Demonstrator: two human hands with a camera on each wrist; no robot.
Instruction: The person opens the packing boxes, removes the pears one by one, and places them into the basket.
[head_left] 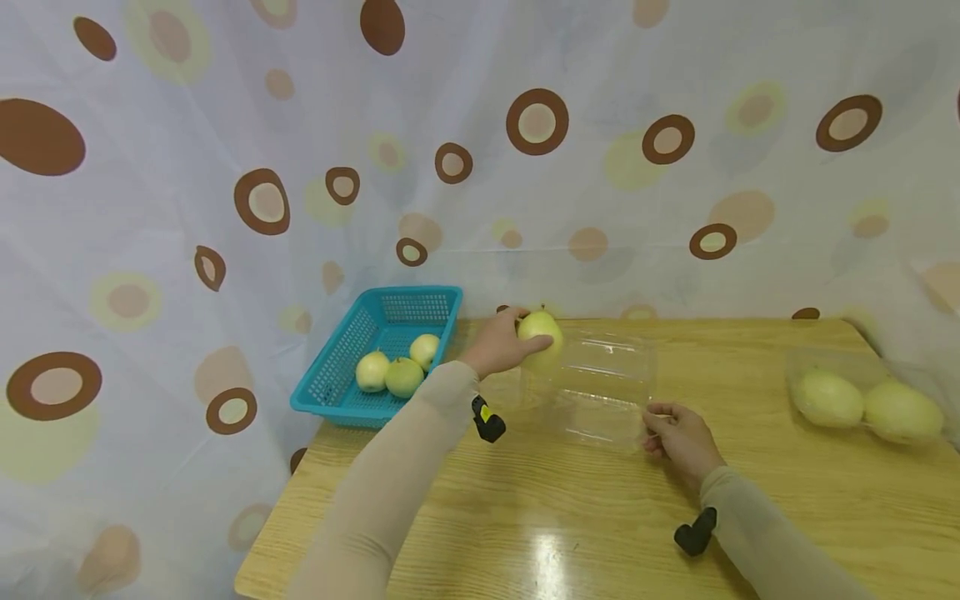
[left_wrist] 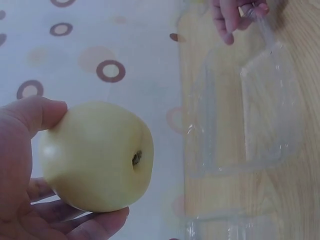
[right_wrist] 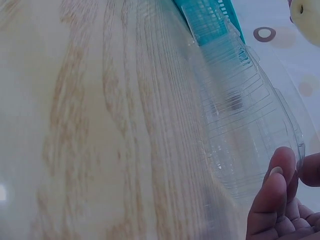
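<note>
My left hand point(head_left: 501, 343) grips a pale yellow apple point(left_wrist: 97, 155), thumb on one side and fingers curled under the other. In the head view the apple is raised over the left part of a clear plastic clamshell box point(head_left: 603, 375). The stem end of the apple faces right in the left wrist view. My right hand point(head_left: 681, 442) pinches the box's near right edge between thumb and fingers, as the right wrist view also shows. The box lies opened out on the wooden table point(head_left: 585, 508), and no fruit shows inside it.
At the left stands a blue plastic basket point(head_left: 330, 392) holding three apples point(head_left: 405, 377). On the right side of the table sits another clear box point(head_left: 840, 360) with two pale fruits point(head_left: 902, 411) in it. A spotted curtain point(head_left: 585, 192) hangs behind the table's back edge.
</note>
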